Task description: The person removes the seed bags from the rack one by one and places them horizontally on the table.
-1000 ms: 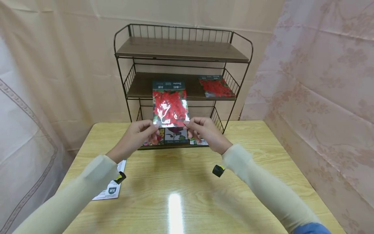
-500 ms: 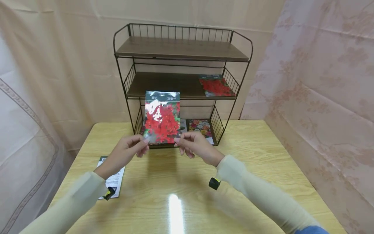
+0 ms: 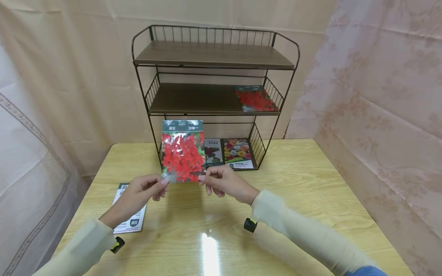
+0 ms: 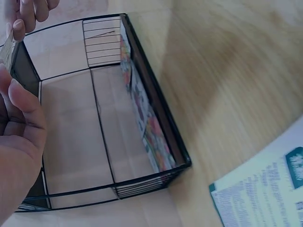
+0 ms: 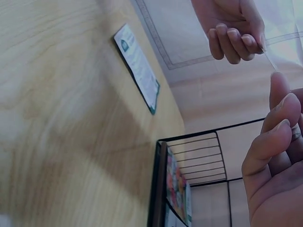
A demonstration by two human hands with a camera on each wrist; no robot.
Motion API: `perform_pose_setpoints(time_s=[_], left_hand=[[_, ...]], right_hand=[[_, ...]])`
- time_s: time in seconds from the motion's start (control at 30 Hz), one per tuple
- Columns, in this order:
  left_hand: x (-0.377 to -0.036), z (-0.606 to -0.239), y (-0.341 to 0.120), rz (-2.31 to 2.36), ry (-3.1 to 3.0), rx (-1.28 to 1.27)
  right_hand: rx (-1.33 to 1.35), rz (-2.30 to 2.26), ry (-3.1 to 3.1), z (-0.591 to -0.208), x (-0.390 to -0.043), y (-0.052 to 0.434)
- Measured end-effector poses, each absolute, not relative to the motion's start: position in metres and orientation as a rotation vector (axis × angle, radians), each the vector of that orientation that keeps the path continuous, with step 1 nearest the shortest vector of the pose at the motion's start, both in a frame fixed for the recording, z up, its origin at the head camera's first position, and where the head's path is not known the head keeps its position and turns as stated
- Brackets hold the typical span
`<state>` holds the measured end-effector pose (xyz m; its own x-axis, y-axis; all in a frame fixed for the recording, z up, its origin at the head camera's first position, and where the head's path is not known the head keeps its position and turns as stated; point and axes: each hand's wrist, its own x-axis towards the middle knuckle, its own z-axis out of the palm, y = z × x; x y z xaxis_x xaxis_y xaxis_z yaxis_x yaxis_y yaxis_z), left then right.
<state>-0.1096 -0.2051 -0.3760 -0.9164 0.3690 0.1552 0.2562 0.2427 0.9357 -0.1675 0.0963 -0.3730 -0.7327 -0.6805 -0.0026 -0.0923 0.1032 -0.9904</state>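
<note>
In the head view, a flower seed packet (image 3: 183, 157) with red blossoms and a dark green top band is held up before the rack's lower left. My left hand (image 3: 145, 189) pinches its lower left corner between thumb and fingers. At the lower right corner, the thumb and fingers of my right hand (image 3: 228, 184) grip it too. Only the packet's thin edge (image 5: 270, 59) shows in the right wrist view, between both hands. A matching red-flower packet (image 3: 256, 100) lies at the right end of the middle shelf.
A dark wire rack (image 3: 214, 114) with three wooden shelves stands at the table's back. On its bottom shelf lie a packet of mixed blooms (image 3: 237, 151) and a packet with a dark purple flower (image 3: 213, 152). Another packet (image 3: 132, 222), text side up, lies on the table (image 3: 286, 230) beneath my left forearm.
Both hands have brought the red-flower packet down, leftward and nearer to me, away from the middle shelf. The bottom shelf's right-hand packets have come into view.
</note>
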Motion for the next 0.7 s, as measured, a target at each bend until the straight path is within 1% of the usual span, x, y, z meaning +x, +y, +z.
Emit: perform_pose_setpoints(time_s=[0.2,0.7], left_hand=[[-0.103,-0.388,-0.214,1.749,2.395,0.608],[-0.094,-0.405,-0.235,1.588,2.411,0.428]], right_hand=[[-0.731,-1.628,1.94,-0.385,-0.16,0.089],[-0.718,-1.584,1.937,-0.416,-0.148,0.068]])
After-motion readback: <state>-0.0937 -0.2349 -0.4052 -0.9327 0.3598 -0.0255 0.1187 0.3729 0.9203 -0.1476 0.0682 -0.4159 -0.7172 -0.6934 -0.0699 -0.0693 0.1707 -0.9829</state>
